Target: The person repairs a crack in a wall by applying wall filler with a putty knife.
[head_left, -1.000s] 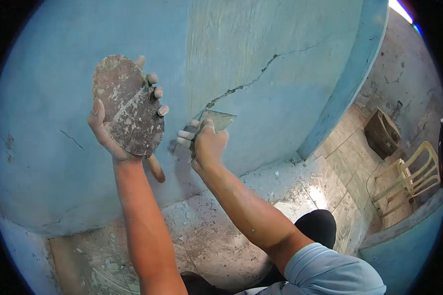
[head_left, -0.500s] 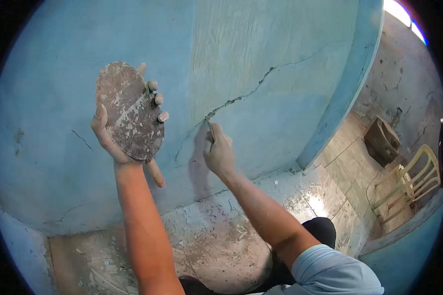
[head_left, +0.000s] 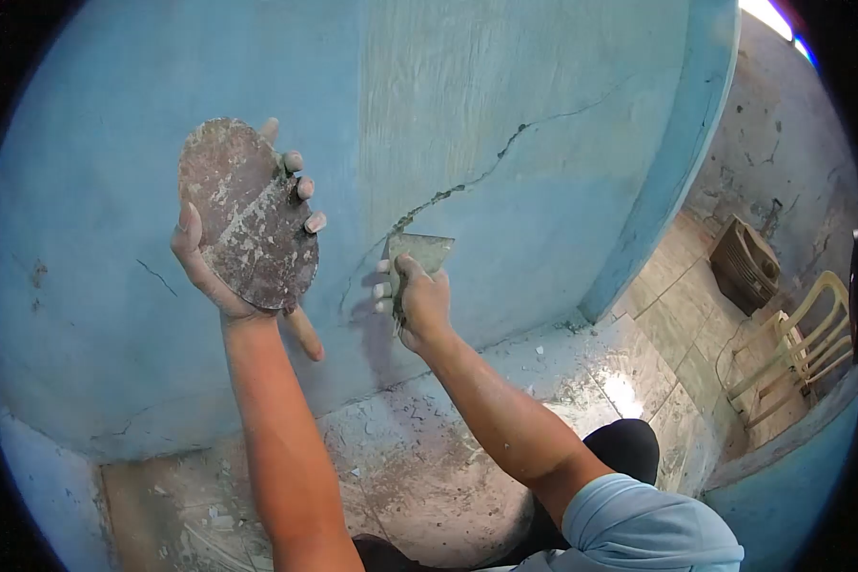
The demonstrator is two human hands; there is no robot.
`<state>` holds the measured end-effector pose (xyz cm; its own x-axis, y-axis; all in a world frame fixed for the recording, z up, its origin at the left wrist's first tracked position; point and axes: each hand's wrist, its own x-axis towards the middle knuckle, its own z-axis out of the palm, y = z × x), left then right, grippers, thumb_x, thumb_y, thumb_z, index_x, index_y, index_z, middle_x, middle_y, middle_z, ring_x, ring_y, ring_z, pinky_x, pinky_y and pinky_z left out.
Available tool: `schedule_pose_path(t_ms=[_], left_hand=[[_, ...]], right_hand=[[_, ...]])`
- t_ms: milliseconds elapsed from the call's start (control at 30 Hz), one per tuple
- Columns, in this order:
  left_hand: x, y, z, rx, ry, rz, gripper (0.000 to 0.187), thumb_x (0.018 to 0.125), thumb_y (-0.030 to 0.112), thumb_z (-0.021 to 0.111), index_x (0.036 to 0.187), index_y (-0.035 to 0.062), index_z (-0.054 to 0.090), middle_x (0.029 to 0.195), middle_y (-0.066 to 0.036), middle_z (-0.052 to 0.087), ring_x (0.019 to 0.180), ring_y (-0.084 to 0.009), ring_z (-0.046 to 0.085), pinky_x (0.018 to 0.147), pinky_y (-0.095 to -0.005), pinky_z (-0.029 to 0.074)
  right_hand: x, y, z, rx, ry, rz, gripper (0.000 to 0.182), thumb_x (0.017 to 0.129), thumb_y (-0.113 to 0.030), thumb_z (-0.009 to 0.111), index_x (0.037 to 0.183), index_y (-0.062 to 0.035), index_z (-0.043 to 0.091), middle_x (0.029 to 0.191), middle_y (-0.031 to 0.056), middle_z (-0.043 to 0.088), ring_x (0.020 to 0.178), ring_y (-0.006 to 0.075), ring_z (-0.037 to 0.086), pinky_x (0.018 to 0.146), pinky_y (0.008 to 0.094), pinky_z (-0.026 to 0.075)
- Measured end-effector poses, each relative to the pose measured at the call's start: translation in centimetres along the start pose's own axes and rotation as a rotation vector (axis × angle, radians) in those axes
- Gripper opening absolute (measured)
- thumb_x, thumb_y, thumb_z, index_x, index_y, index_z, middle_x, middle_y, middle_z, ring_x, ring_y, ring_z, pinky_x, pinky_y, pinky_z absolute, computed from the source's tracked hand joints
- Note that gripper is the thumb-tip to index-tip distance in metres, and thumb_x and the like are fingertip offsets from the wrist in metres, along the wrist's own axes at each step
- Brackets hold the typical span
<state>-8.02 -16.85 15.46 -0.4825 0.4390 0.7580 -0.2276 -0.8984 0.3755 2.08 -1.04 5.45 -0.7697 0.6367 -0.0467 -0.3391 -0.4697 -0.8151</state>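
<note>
A plaster-stained oval board rests in my left hand, its fingers curled around the right edge and the thumb on the left. The tool at the thumb side of my right hand is a putty knife, gripped low with its flat blade turned toward me. One blade corner lies right at the lower part of a jagged crack. That crack climbs to the right across the blue painted wall, past a paler patch.
Debris and dust cover the tiled floor along the wall's base. To the right, beyond the wall's edge, stand a cream plastic chair and a dark ribbed container. A shorter crack marks the wall at left.
My right hand has turned the putty knife from edge-on to flat, so its blade face now shows. The hand sits slightly lower. My left hand and the board have barely moved.
</note>
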Motion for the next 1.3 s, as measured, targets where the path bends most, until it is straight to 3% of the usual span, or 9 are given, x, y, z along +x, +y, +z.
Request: schedule_pose_path(t_ms=[367, 500, 600, 767, 867, 967, 1067, 1167, 1300], left_hand=[[-0.2, 0.0, -1.3, 0.006, 0.015, -0.014, 0.112, 0.090, 0.062, 0.064, 0.164, -0.0114, 0.023, 0.130, -0.027, 0.057, 0.106, -0.0353, 0.064, 0.074, -0.0475, 0.057], [-0.5, 0.0, -1.9, -0.037, 0.043, -0.034, 0.111, 0.091, 0.061, 0.064, 0.164, -0.0115, 0.023, 0.130, -0.027, 0.058, 0.106, -0.0355, 0.064, 0.074, -0.0475, 0.057], [-0.2, 0.0, -2.1, -0.015, 0.036, -0.013, 0.111, 0.091, 0.061, 0.064, 0.164, -0.0115, 0.023, 0.130, -0.027, 0.058, 0.106, -0.0356, 0.064, 0.074, -0.0475, 0.057], [-0.3, -0.2, -2.5, -0.017, 0.030, -0.005, 0.110, 0.091, 0.061, 0.064, 0.164, -0.0115, 0.024, 0.130, -0.027, 0.058, 0.106, -0.0356, 0.064, 0.074, -0.0476, 0.057], [-0.4, -0.2, -2.4, 0.002, 0.064, -0.008, 0.111, 0.090, 0.061, 0.064, 0.164, -0.0114, 0.024, 0.131, -0.027, 0.058, 0.106, -0.0356, 0.064, 0.074, -0.0474, 0.057], [-0.4, -0.3, -2.7, -0.055, 0.076, -0.017, 0.112, 0.090, 0.061, 0.065, 0.164, -0.0115, 0.024, 0.131, -0.027, 0.058, 0.106, -0.0355, 0.064, 0.074, -0.0476, 0.056], [-0.5, -0.4, -3.1, -0.050, 0.080, -0.002, 0.113, 0.089, 0.061, 0.066, 0.164, -0.0112, 0.023, 0.131, -0.028, 0.058, 0.105, -0.0356, 0.064, 0.073, -0.0481, 0.055], [-0.4, -0.2, -3.5, -0.020, 0.058, -0.001, 0.113, 0.089, 0.061, 0.066, 0.164, -0.0107, 0.023, 0.131, -0.028, 0.057, 0.106, -0.0358, 0.064, 0.074, -0.0485, 0.055], [-0.3, -0.1, -2.7, -0.016, 0.045, -0.008, 0.113, 0.089, 0.062, 0.066, 0.164, -0.0106, 0.023, 0.131, -0.027, 0.057, 0.106, -0.0362, 0.064, 0.074, -0.0486, 0.056]], right_hand=[[-0.3, 0.0, 2.7, -0.054, 0.167, 0.076, 0.018, 0.108, -0.018, 0.057, 0.098, -0.0051, 0.064, 0.069, 0.0068, 0.061, 0.047, 0.0174, 0.054, 0.039, 0.0336, 0.041], [2.2, 4.0, 1.5, -0.338, 0.205, -0.384, 0.026, 0.108, -0.018, 0.059, 0.086, -0.0040, 0.062, 0.064, 0.0023, 0.056, 0.044, 0.0140, 0.048, 0.039, 0.0331, 0.036], [0.4, 0.5, -0.3, -0.432, 0.030, -0.279, 0.026, 0.108, -0.015, 0.059, 0.085, -0.0029, 0.062, 0.063, 0.0020, 0.056, 0.046, 0.0127, 0.048, 0.040, 0.0323, 0.036], [2.0, 1.4, -2.5, -0.570, -0.046, -0.455, 0.025, 0.108, -0.016, 0.060, 0.086, -0.0036, 0.060, 0.067, 0.0027, 0.058, 0.047, 0.0112, 0.048, 0.041, 0.0306, 0.036], [-0.1, -0.5, -0.2, -0.192, 0.053, 0.002, 0.025, 0.108, -0.017, 0.059, 0.086, -0.0053, 0.060, 0.067, 0.0008, 0.057, 0.050, 0.0105, 0.048, 0.042, 0.0297, 0.034], [-0.2, 1.7, 0.5, 0.282, -0.021, 0.113, 0.029, 0.110, -0.024, 0.056, 0.092, -0.0033, 0.067, 0.069, 0.0044, 0.061, 0.057, 0.0181, 0.057, 0.050, 0.0372, 0.042], [-1.9, 4.3, -0.8, -0.591, 0.038, -0.544, 0.016, 0.110, -0.018, 0.056, 0.098, -0.0087, 0.060, 0.078, 0.0009, 0.060, 0.055, 0.0096, 0.047, 0.043, 0.0283, 0.033], [-6.4, 2.4, 0.0, -0.076, 0.026, -0.078, 0.014, 0.110, -0.018, 0.055, 0.101, -0.0081, 0.059, 0.085, 0.0030, 0.062, 0.056, 0.0110, 0.048, 0.043, 0.0282, 0.033], [-2.6, 2.3, 0.0, 0.043, 0.056, -0.021, 0.014, 0.110, -0.019, 0.055, 0.104, -0.0069, 0.059, 0.087, 0.0038, 0.063, 0.054, 0.0128, 0.050, 0.042, 0.0285, 0.036]])
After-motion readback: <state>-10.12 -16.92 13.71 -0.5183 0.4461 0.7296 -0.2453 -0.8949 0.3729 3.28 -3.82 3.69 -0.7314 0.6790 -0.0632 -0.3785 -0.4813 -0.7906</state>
